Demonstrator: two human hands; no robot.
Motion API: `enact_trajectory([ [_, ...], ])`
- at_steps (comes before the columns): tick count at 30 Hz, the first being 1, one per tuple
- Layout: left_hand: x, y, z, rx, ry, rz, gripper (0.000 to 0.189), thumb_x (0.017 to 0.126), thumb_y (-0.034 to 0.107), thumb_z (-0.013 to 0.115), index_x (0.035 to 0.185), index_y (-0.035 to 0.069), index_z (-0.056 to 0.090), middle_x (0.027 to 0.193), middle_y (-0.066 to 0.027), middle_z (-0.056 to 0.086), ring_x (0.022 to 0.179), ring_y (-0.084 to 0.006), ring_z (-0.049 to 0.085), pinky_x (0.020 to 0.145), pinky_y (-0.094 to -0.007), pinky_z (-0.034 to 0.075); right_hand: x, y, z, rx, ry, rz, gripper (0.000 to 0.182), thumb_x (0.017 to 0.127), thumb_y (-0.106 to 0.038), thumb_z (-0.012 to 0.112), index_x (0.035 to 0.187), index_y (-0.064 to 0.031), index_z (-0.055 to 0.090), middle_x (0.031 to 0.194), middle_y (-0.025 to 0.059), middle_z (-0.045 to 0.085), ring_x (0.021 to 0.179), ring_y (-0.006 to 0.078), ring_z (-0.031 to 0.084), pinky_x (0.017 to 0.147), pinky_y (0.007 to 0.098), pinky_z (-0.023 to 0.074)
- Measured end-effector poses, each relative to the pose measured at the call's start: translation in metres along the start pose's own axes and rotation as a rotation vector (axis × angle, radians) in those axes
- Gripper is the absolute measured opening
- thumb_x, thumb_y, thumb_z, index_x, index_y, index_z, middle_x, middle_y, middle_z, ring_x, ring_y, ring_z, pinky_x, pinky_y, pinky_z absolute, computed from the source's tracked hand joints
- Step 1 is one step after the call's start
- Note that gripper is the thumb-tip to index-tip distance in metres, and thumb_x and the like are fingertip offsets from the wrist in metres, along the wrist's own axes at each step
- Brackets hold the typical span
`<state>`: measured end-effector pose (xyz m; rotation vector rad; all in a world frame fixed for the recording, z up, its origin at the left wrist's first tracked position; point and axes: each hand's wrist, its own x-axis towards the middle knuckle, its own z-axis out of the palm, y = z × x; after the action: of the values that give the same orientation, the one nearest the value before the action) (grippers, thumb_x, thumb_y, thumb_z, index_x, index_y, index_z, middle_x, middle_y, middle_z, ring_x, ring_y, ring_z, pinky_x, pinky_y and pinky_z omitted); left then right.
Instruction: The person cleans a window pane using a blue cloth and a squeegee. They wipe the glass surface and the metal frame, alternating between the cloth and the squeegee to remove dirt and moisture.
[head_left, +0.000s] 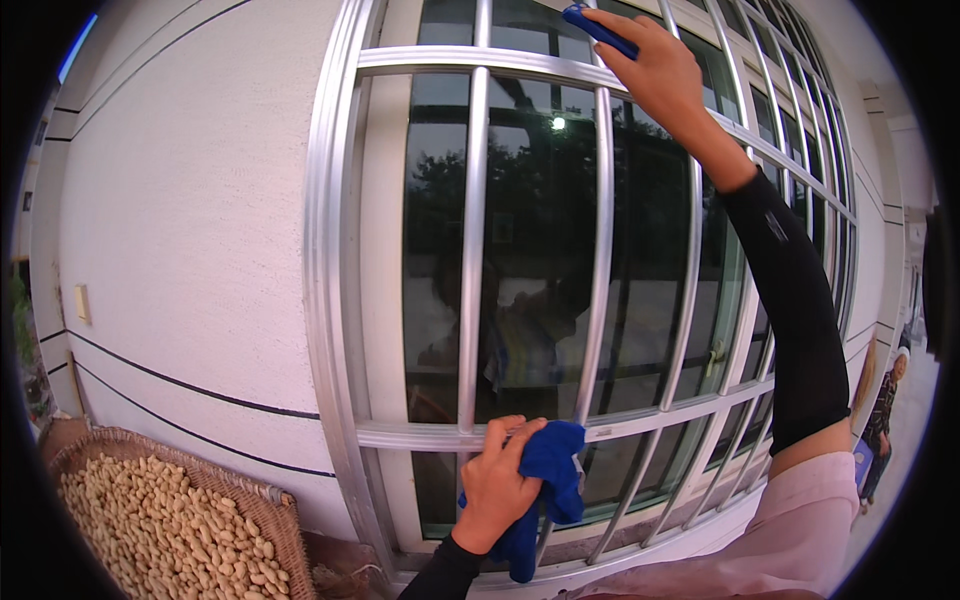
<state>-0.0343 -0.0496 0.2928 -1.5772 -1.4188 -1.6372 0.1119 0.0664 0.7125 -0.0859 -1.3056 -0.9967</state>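
Metal window bars (474, 247) stand in front of a dark glass window (540, 225). Low on the bars, my left hand (499, 484) holds a blue cloth (555, 465) against the lower crossbar, with part of the cloth hanging below. My right hand (664, 67) is raised at the upper crossbar, closed around a blue object (600, 31) that lies along a vertical bar; its exact kind cannot be told. Black sleeves cover both forearms.
A woven basket (296, 525) of unshelled peanuts (165, 517) sits at the lower left, beside the white wall (195, 210). A small wall switch or box (82, 304) is on that wall. At the far right a person (883, 427) sits some way off.
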Motion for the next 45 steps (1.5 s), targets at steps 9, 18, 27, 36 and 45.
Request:
enact_trajectory([
  [9, -0.024, 0.017, 0.022, -0.154, 0.263, -0.04, 0.034, 0.082, 0.007, 0.064, 0.115, 0.005, 0.07, 0.127, -0.0137, 0.061, 0.112, -0.0309, 0.065, 0.094, -0.0354, 0.051, -0.164, -0.025, -0.148, 0.503, -0.288, -0.168, 0.071, 0.074, -0.001, 0.077, 0.141, -0.0097, 0.056, 0.089, 0.0118, 0.059, 0.069, 0.0261, 0.062, 0.058, 0.0333, 0.0513],
  [18, -0.057, 0.056, 0.067, -0.586, 0.448, -0.416, 0.03, 0.107, 0.028, 0.043, 0.111, 0.002, 0.058, 0.093, -0.0083, 0.067, 0.083, -0.0162, 0.063, 0.076, -0.0285, 0.051, -0.294, -0.022, -0.201, 0.675, -0.547, 0.078, 0.059, 0.068, 0.0, 0.078, 0.125, -0.0072, 0.063, 0.089, 0.0077, 0.055, 0.063, 0.0219, 0.059, 0.049, 0.0301, 0.0449],
  [27, -0.054, 0.096, 0.109, -0.608, 0.3, -0.193, 0.043, 0.108, 0.037, 0.04, 0.143, 0.012, 0.035, 0.118, -0.0107, 0.063, 0.099, -0.0229, 0.068, 0.083, -0.0296, 0.057, -0.363, -0.01, -0.26, 0.567, -0.36, -0.241, 0.056, 0.068, -0.008, 0.069, 0.125, -0.0049, 0.07, 0.085, 0.0038, 0.053, 0.058, 0.0121, 0.044, 0.045, 0.0224, 0.0375],
  [36, 0.085, 0.073, 0.044, -0.43, 0.58, 0.19, 0.017, 0.105, 0.023, 0.05, 0.097, 0.009, 0.055, 0.089, -0.0114, 0.066, 0.074, -0.0193, 0.063, 0.066, -0.0291, 0.052, -0.404, 0.072, -0.26, 0.872, -0.422, 0.497, 0.055, 0.072, 0.005, 0.074, 0.125, -0.0069, 0.067, 0.093, 0.0127, 0.06, 0.078, 0.0265, 0.064, 0.064, 0.0318, 0.0517],
  [45, 0.213, 0.041, 0.061, 0.177, 0.813, 0.52, 0.034, 0.102, 0.032, 0.054, 0.129, 0.012, 0.046, 0.12, -0.0082, 0.046, 0.119, -0.0224, 0.045, 0.108, -0.0359, 0.029, -0.436, 0.093, -0.226, 0.899, -0.321, 1.001, 0.049, 0.077, 0.002, 0.073, 0.125, -0.003, 0.064, 0.094, 0.0044, 0.054, 0.082, 0.0138, 0.051, 0.074, 0.0258, 0.0425],
])
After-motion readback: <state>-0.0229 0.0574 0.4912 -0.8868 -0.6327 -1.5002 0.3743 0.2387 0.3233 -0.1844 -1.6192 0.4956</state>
